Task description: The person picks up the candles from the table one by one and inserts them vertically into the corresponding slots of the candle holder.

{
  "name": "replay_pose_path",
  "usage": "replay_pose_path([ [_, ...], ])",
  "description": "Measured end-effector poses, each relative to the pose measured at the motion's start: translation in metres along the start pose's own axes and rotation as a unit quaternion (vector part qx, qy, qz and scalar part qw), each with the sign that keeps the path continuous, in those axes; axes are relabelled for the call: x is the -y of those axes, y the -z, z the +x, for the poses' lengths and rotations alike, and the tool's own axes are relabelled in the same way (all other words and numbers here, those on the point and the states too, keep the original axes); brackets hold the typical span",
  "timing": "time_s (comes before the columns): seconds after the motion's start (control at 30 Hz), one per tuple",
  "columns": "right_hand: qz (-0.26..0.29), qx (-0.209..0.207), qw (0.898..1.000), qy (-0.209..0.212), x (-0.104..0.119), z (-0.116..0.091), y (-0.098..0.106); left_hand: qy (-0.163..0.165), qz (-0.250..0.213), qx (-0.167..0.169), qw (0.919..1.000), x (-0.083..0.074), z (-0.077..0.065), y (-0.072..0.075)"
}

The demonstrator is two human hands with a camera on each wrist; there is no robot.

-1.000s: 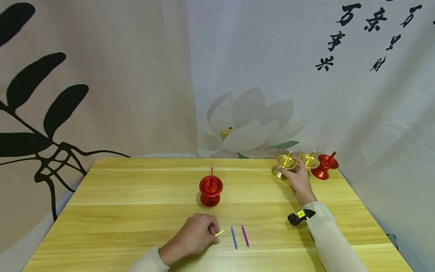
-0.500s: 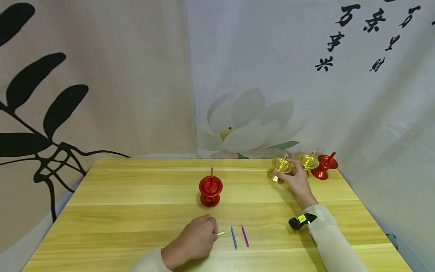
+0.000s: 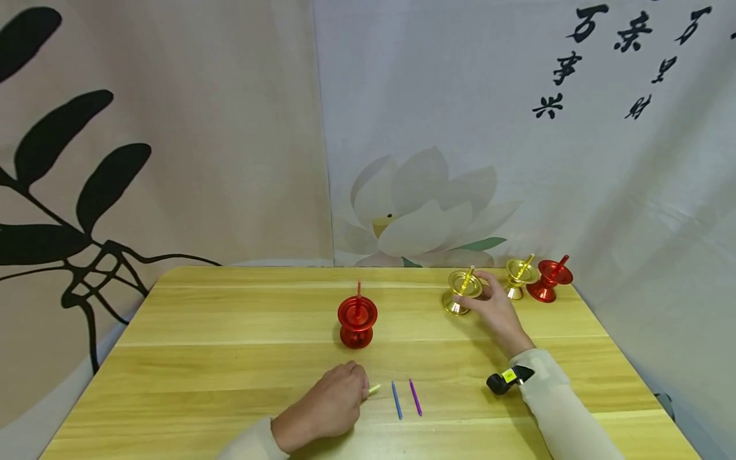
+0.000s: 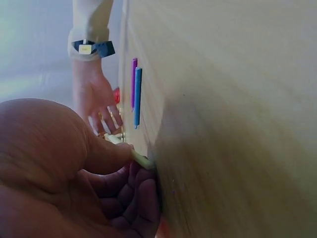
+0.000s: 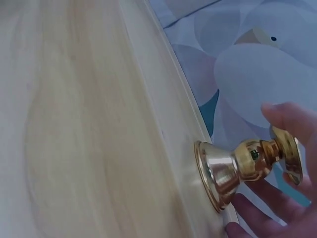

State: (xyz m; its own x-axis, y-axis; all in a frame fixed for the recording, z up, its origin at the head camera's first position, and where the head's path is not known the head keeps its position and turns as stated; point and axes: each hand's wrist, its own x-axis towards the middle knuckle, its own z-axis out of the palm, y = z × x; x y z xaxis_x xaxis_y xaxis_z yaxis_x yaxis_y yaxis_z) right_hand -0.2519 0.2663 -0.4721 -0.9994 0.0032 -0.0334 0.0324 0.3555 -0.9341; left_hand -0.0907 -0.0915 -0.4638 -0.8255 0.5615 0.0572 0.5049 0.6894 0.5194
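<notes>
Holder (image 5: 250,161) (gold) clasped by your right grip (image 3: 499,316) might tip if dragged; your left grip (image 3: 333,401) pinches a yellow stick (image 3: 375,389).

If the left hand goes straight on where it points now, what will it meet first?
Probably the blue stick, just beyond the yellow stick that the left hand holds, though the exact height is unclear.

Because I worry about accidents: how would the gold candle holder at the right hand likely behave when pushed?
The gold candle holder would probably slide upright if pushed low, as its flared foot is broad. Pushed at the raised dish, it may tip, since the neck below is narrow. Its shiny surface looks smooth, so it could slip in the right hand.
</notes>
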Motion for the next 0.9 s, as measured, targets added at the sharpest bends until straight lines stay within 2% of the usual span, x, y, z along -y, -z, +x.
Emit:
replay_pose_path([
  [0.2, -0.013, 0.021, 1.000, 0.012, 0.006, -0.007, -0.007, -0.015, -0.017, -0.022, 0.9995, 0.002, 0.003, -0.002],
  [0.43, -0.011, 0.040, 0.999, 0.020, 0.008, -0.014, -0.016, -0.037, -0.061, -0.091, 0.9933, 0.001, 0.012, -0.006],
  [0.6, -0.001, 0.055, 0.998, 0.040, 0.011, -0.017, -0.022, -0.020, -0.102, -0.100, 0.9895, -0.003, 0.021, -0.002],
  [0.77, 0.018, 0.073, 0.996, 0.053, 0.015, -0.021, -0.029, -0.004, -0.125, -0.107, 0.9864, -0.004, 0.029, -0.002],
  [0.9, 0.023, 0.083, 0.995, 0.057, 0.018, -0.025, -0.036, 0.004, -0.158, -0.114, 0.9809, -0.006, 0.037, -0.002],
])
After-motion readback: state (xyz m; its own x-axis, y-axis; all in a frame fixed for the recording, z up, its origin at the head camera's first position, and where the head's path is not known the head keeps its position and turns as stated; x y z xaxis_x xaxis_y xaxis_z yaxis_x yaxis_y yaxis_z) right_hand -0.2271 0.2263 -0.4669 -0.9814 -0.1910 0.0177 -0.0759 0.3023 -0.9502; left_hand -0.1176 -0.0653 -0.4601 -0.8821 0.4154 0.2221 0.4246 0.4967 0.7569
